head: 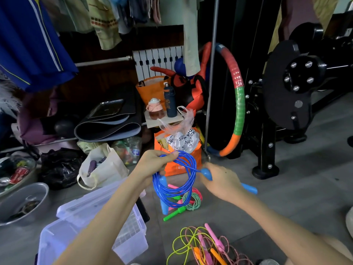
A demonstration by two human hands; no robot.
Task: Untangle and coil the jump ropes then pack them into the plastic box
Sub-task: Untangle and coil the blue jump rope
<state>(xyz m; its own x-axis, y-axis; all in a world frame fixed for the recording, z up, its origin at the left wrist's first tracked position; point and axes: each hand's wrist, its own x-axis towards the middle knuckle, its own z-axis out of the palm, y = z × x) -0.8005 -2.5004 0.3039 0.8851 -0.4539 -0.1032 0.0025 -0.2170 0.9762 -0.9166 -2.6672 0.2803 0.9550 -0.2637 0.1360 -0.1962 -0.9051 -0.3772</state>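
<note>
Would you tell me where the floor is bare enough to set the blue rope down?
Bare floor lies right of the right hand, up to the machine base. Crowded: coiled ropes under the blue rope, tangle below, box and bags left.

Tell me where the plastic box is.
In the head view, the plastic box sits open on the floor at lower left, between the metal bowl and the coiled ropes.

Home storage corner: hanging clothes, exercise machine, hula hoop

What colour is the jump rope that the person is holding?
Blue. The jump rope hangs in loops from the left hand, clearest in the head view.
</note>
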